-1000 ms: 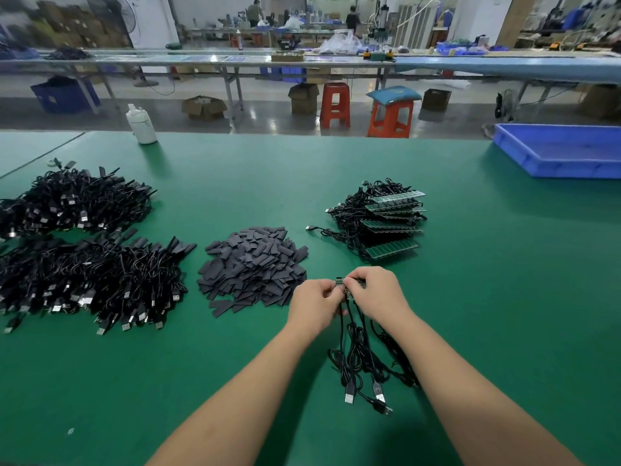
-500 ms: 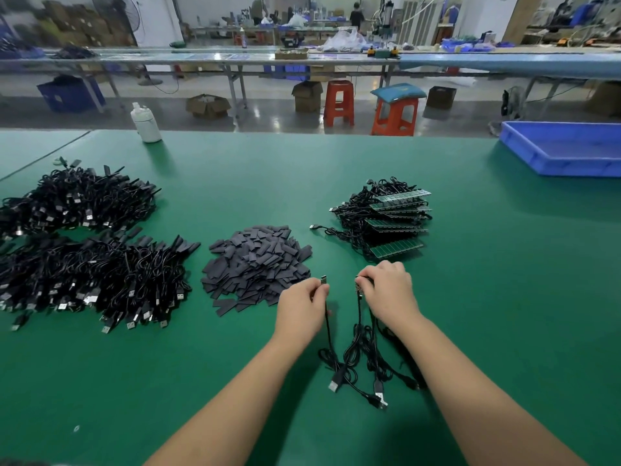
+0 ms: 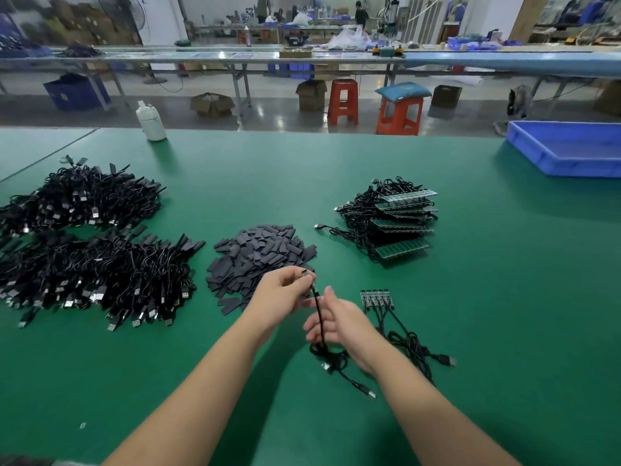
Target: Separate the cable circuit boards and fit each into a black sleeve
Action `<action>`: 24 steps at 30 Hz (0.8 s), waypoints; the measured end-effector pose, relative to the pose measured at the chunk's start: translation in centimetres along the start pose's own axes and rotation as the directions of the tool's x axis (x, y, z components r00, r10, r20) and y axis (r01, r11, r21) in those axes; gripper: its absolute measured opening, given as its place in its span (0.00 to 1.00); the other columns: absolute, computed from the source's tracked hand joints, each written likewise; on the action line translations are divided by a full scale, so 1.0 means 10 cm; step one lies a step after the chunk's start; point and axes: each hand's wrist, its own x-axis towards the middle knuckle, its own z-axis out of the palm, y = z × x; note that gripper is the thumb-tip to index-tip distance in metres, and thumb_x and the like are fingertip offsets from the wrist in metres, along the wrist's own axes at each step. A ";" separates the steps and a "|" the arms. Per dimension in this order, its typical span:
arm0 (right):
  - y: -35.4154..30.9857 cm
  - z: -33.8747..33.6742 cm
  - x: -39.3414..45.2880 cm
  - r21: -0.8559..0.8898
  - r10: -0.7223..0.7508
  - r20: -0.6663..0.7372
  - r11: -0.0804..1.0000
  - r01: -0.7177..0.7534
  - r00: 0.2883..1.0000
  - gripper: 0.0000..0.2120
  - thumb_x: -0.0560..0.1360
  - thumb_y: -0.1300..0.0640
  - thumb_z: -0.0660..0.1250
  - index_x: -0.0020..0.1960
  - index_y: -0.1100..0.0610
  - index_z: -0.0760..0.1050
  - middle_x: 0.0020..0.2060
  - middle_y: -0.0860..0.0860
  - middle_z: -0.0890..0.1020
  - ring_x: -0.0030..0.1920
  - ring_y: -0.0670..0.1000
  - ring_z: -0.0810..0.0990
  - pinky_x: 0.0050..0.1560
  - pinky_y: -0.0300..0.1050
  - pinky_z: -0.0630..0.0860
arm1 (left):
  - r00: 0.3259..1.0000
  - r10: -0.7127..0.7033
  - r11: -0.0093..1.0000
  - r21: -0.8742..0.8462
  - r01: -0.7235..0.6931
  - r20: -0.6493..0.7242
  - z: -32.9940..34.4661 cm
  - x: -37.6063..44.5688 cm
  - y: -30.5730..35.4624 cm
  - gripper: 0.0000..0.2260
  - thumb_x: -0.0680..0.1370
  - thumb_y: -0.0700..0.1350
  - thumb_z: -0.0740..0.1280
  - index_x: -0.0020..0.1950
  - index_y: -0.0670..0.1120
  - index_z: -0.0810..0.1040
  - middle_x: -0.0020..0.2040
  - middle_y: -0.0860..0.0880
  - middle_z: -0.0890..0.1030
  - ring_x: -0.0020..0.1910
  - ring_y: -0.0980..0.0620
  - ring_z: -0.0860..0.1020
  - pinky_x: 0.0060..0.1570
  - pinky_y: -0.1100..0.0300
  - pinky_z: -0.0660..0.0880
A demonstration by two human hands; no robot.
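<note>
My left hand (image 3: 281, 295) pinches one small circuit board (image 3: 305, 273) by its end, lifted over the near edge of the pile of black sleeves (image 3: 258, 255). Its black cable (image 3: 318, 317) hangs down across my right hand (image 3: 332, 320), which is open with relaxed fingers just right of the cable. A strip of several joined boards (image 3: 375, 297) lies flat on the green table to the right, its cables (image 3: 411, 344) trailing toward me. A stack of unseparated board strips with cables (image 3: 389, 218) sits farther back.
Two heaps of sleeved black cables (image 3: 90, 264) fill the left of the green table (image 3: 504, 297). A blue tray (image 3: 568, 148) stands at the far right, a white bottle (image 3: 150, 122) at the far edge. Stools and benches lie beyond.
My left hand pulled one board off the strip and lifted it left toward the sleeves. My right hand let go of the remaining strip, which now lies on the table.
</note>
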 end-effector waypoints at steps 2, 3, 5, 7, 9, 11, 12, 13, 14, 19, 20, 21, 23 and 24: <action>0.07 0.15 -0.05 0.110 0.014 0.036 0.994 -0.018 0.999 0.21 0.84 0.44 0.53 0.59 0.59 0.77 0.35 0.54 0.81 0.32 0.51 0.77 0.36 0.45 0.77 | 0.999 -0.030 0.999 -0.025 0.030 -0.023 -0.06 0.01 -0.04 0.06 0.79 0.37 0.66 0.50 0.35 0.81 0.29 0.51 0.74 0.24 0.58 0.69 0.27 0.65 0.71; 0.10 0.20 -0.07 0.150 0.011 0.043 0.989 -0.017 0.999 0.19 0.84 0.46 0.55 0.59 0.59 0.77 0.35 0.54 0.80 0.31 0.50 0.75 0.35 0.45 0.76 | 0.999 -0.042 0.999 -0.005 0.042 -0.034 -0.10 0.01 -0.08 0.06 0.79 0.38 0.67 0.49 0.35 0.81 0.29 0.51 0.74 0.26 0.55 0.69 0.28 0.63 0.69; 0.14 0.28 -0.09 0.170 -0.001 0.039 0.985 -0.005 0.999 0.16 0.84 0.50 0.57 0.60 0.60 0.76 0.36 0.53 0.79 0.29 0.49 0.73 0.31 0.44 0.74 | 0.997 -0.059 0.998 0.030 0.060 -0.059 -0.16 0.02 -0.15 0.06 0.79 0.38 0.68 0.49 0.36 0.81 0.32 0.47 0.76 0.30 0.50 0.70 0.26 0.64 0.68; 0.18 0.33 -0.12 0.165 0.009 0.033 0.986 -0.014 0.999 0.13 0.83 0.54 0.60 0.61 0.61 0.75 0.39 0.54 0.79 0.30 0.48 0.72 0.32 0.43 0.75 | 0.993 -0.072 0.995 0.068 0.078 -0.093 -0.21 0.03 -0.22 0.04 0.78 0.38 0.68 0.48 0.38 0.82 0.35 0.45 0.78 0.30 0.49 0.70 0.25 0.66 0.67; 0.24 0.38 -0.14 0.187 0.064 0.041 0.980 -0.071 0.997 0.14 0.83 0.56 0.62 0.62 0.64 0.74 0.41 0.55 0.79 0.35 0.49 0.76 0.42 0.47 0.80 | 0.987 -0.072 0.987 0.133 0.091 -0.146 -0.25 0.05 -0.29 0.03 0.78 0.39 0.69 0.46 0.42 0.83 0.36 0.48 0.80 0.29 0.53 0.69 0.29 0.64 0.67; 0.30 0.41 -0.15 0.136 0.108 0.042 0.984 -0.112 0.993 0.15 0.82 0.55 0.63 0.62 0.64 0.74 0.45 0.56 0.81 0.44 0.52 0.80 0.57 0.49 0.79 | 0.977 -0.053 0.972 0.216 0.098 -0.207 -0.30 0.08 -0.35 0.04 0.77 0.41 0.69 0.45 0.44 0.83 0.37 0.50 0.81 0.31 0.55 0.71 0.34 0.61 0.68; 0.31 0.41 -0.16 0.086 0.119 0.042 0.989 -0.122 0.992 0.15 0.81 0.54 0.64 0.62 0.63 0.75 0.48 0.56 0.82 0.49 0.52 0.81 0.63 0.51 0.77 | 0.973 -0.044 0.963 0.248 0.102 -0.229 -0.32 0.09 -0.38 0.04 0.77 0.42 0.69 0.45 0.45 0.83 0.37 0.51 0.81 0.32 0.55 0.71 0.36 0.60 0.68; 0.32 0.41 -0.16 0.067 0.133 0.058 0.988 -0.137 0.989 0.14 0.81 0.53 0.65 0.62 0.61 0.76 0.50 0.55 0.83 0.52 0.53 0.81 0.66 0.54 0.75 | 0.969 -0.043 0.961 0.255 0.106 -0.244 -0.34 0.10 -0.40 0.04 0.77 0.42 0.69 0.45 0.46 0.83 0.37 0.52 0.81 0.33 0.55 0.71 0.36 0.60 0.68; 0.33 0.40 -0.15 0.119 0.154 0.095 0.979 -0.165 0.984 0.14 0.81 0.54 0.65 0.62 0.61 0.76 0.52 0.56 0.82 0.54 0.54 0.81 0.66 0.58 0.74 | 0.966 -0.049 0.965 0.239 0.112 -0.255 -0.36 0.10 -0.41 0.05 0.78 0.42 0.68 0.45 0.46 0.83 0.36 0.52 0.80 0.32 0.55 0.71 0.36 0.60 0.67; 0.36 0.31 -0.19 0.201 0.204 0.213 0.948 -0.247 0.955 0.11 0.82 0.55 0.64 0.61 0.58 0.76 0.56 0.56 0.81 0.55 0.55 0.82 0.60 0.59 0.79 | 0.945 -0.105 0.988 0.078 0.135 -0.309 -0.37 0.12 -0.42 0.06 0.78 0.40 0.67 0.46 0.47 0.84 0.35 0.52 0.81 0.28 0.54 0.68 0.28 0.63 0.64; 0.38 0.31 -0.19 0.115 0.200 0.153 0.969 -0.218 0.968 0.11 0.82 0.53 0.63 0.62 0.57 0.75 0.56 0.54 0.81 0.56 0.53 0.82 0.58 0.54 0.80 | 0.946 -0.106 0.988 0.072 0.134 -0.306 -0.37 0.12 -0.42 0.06 0.78 0.40 0.67 0.46 0.47 0.84 0.35 0.52 0.81 0.27 0.54 0.68 0.28 0.64 0.64; 0.39 0.31 -0.18 0.055 0.178 0.084 0.982 -0.183 0.980 0.11 0.82 0.53 0.63 0.62 0.56 0.75 0.56 0.54 0.81 0.55 0.51 0.83 0.56 0.48 0.81 | 0.950 -0.104 0.989 0.072 0.131 -0.296 -0.36 0.11 -0.42 0.06 0.78 0.40 0.67 0.46 0.47 0.84 0.35 0.52 0.81 0.27 0.54 0.67 0.27 0.64 0.64; 0.43 0.31 -0.14 0.027 0.096 -0.063 0.995 -0.094 0.993 0.10 0.82 0.54 0.63 0.61 0.57 0.76 0.52 0.54 0.83 0.52 0.49 0.84 0.50 0.40 0.81 | 0.961 -0.092 0.990 0.084 0.117 -0.259 -0.35 0.10 -0.42 0.05 0.78 0.41 0.68 0.46 0.46 0.84 0.35 0.51 0.81 0.26 0.55 0.67 0.26 0.65 0.64; 0.45 0.31 -0.11 0.010 0.048 -0.139 0.999 -0.047 0.989 0.09 0.82 0.56 0.63 0.59 0.57 0.77 0.51 0.54 0.83 0.51 0.49 0.84 0.48 0.38 0.81 | 0.966 -0.086 0.989 0.094 0.111 -0.242 -0.35 0.10 -0.42 0.05 0.78 0.41 0.68 0.46 0.46 0.84 0.35 0.50 0.81 0.26 0.56 0.67 0.26 0.65 0.65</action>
